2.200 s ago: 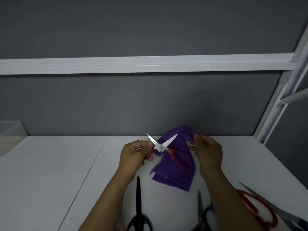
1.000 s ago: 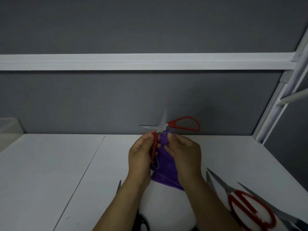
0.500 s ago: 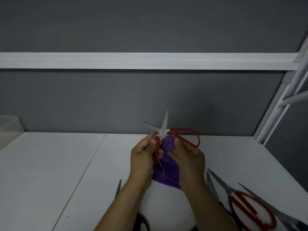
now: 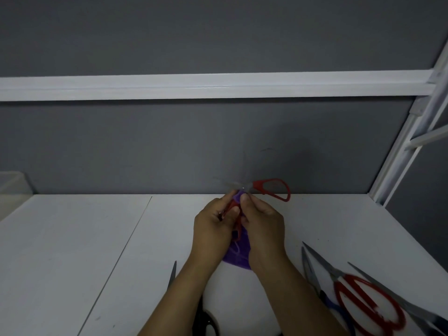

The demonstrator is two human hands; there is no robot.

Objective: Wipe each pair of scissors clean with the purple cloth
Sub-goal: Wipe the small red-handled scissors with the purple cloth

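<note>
Small red-handled scissors [image 4: 269, 187] are held up above the white table [image 4: 72, 251], spread wide; their blades are blurred. My left hand [image 4: 213, 226] grips one red handle of them. My right hand [image 4: 263, 226] pinches the purple cloth [image 4: 238, 257] around the scissors near the pivot. The cloth hangs down between both hands. One red handle loop sticks out to the right above my right hand.
Large red-handled scissors [image 4: 363, 301] lie at the right front, with blue-handled scissors [image 4: 324, 294] beside them and a long steel blade [image 4: 397, 301] further right. Black-handled scissors [image 4: 174, 277] lie under my left forearm. A clear box [image 4: 12, 187] stands far left. A white frame [image 4: 412, 132] rises at right.
The scissors' blades have swung from pointing up-left to lower and leftward, blurred. My hands shifted slightly; the cloth has stayed pinched near the pivot.
</note>
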